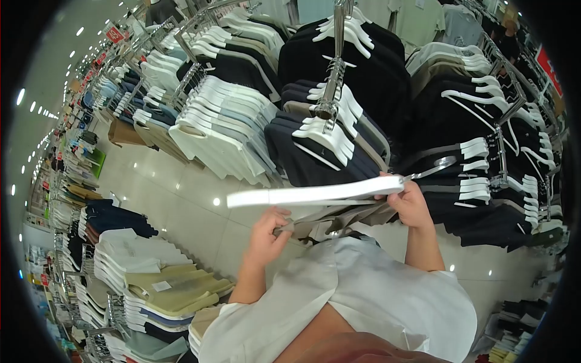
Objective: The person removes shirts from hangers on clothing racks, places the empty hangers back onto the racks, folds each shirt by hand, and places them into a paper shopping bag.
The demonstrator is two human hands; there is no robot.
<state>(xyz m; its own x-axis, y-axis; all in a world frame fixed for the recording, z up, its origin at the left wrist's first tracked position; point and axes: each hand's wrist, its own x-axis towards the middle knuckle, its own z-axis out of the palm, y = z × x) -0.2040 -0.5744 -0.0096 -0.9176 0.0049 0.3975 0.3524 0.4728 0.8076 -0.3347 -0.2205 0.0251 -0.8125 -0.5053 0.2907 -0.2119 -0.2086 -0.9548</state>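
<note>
Leftmost, khaki-yellow tops [163, 288] overlap on their rack, probably so that each garment can be picked out singly. Next come pale tops [221, 130] on white hangers, spaced closely and facing one way, which seems to let the eye run along their shoulders. Nearer the middle, the person's left hand [264, 239] has its fingers curled and its thumb brought against the edge of a gray-brown garment [364, 216], apparently to steady the cloth. Above that cloth, in front of the person's chest, a white hanger [315, 192] lies nearly level, its far arm hidden. Beyond it, dark tops [330, 136] hang from a chrome rail, their hangers nested to save room. Farther right, the right hand [408, 204] is closed around the hanger near its metal hook [437, 165], a grip that likely controls its tilt; whether these fingers also pinch cloth cannot be told. Rightmost, black garments [455, 124] hang on another rack.
</note>
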